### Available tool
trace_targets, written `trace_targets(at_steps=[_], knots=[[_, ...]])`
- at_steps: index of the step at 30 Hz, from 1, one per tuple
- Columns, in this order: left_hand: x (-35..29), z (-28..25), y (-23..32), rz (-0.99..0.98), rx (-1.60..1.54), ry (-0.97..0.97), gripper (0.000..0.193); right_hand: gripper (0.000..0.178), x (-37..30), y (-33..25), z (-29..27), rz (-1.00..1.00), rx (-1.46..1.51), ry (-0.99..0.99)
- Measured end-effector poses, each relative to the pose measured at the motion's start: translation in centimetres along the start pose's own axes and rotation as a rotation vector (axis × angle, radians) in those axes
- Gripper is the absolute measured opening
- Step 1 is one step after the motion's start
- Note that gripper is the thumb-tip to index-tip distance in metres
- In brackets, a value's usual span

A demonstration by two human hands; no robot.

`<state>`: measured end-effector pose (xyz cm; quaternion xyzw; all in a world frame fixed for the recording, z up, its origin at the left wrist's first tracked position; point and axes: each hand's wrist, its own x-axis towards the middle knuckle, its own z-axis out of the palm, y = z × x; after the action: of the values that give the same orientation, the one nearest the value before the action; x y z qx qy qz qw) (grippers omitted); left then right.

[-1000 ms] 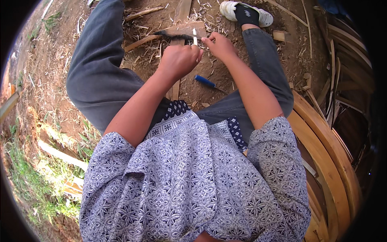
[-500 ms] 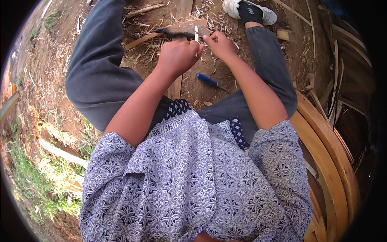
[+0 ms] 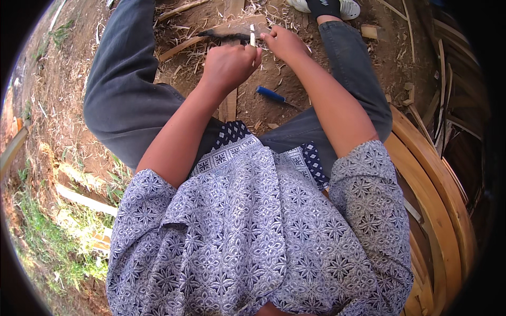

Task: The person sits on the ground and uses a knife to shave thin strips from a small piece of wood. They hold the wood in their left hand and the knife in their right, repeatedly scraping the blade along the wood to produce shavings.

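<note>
My left hand (image 3: 230, 64) is closed round a slim pale wooden stick (image 3: 252, 38), which stands up past my thumb. Just right of it, my right hand (image 3: 286, 44) has thumb and forefinger pinched together; what they hold is too small to make out. Beyond my left knuckles lies a dark, fibrous-looking strip (image 3: 224, 36), running behind the stick toward my right fingertips. I cannot tell whether it is held. On the ground between my legs, below both hands, lies a blue-handled tool (image 3: 271, 94) with a thin shaft.
A flat board (image 3: 253, 23) lies beyond my hands among curled wood shavings. A small wood block (image 3: 369, 31) sits by my right shin. Long curved planks (image 3: 429, 174) are stacked at my right. Grass (image 3: 58, 237) and a pale wood strip (image 3: 87, 201) lie at left.
The view has shifted slightly, so the ground and both hands sit higher in the picture. My right fingertips remain close to the stick, and my left hand keeps its hold.
</note>
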<state>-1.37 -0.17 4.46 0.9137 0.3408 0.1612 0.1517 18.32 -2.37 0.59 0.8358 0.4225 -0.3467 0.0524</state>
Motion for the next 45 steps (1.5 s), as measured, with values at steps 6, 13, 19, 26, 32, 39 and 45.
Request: trace_targets(at_steps=[6, 13, 19, 26, 32, 39, 45], knots=[[0.2, -0.1, -0.4, 0.004, 0.007, 0.037, 0.039, 0.040, 1.8, -0.2, 0.5, 0.024, 0.035, -0.019], [0.2, -0.7, -0.7, -0.047, 0.030, -0.021, 0.042, 0.044, 4.2, 2.2, 3.9, 0.060, 0.168, -0.003], [0.3, -0.5, -0.8, -0.036, 0.042, 0.005, 0.045, 0.050, 1.2, 3.0, 0.8, -0.169, 0.153, -0.024], [0.3, -0.4, -0.7, -0.016, 0.034, 0.024, 0.043, 0.053, 0.2, 2.7, -0.1, -0.228, 0.140, 0.014], [0.2, 0.0, -0.1, 0.033, 0.033, 0.013, 0.041, 0.045, 1.7, 1.5, 0.6, -0.029, 0.041, -0.041], [-0.2, 0.4, 0.0, 0.029, 0.007, -0.031, 0.041, 0.045, 3.8, 1.0, 2.6, 0.120, 0.011, 0.029], [0.0, -0.3, 0.0, 0.006, 0.049, -0.100, 0.041, 0.047, 4.2, 3.4, 3.7, 0.060, 0.144, 0.009]])
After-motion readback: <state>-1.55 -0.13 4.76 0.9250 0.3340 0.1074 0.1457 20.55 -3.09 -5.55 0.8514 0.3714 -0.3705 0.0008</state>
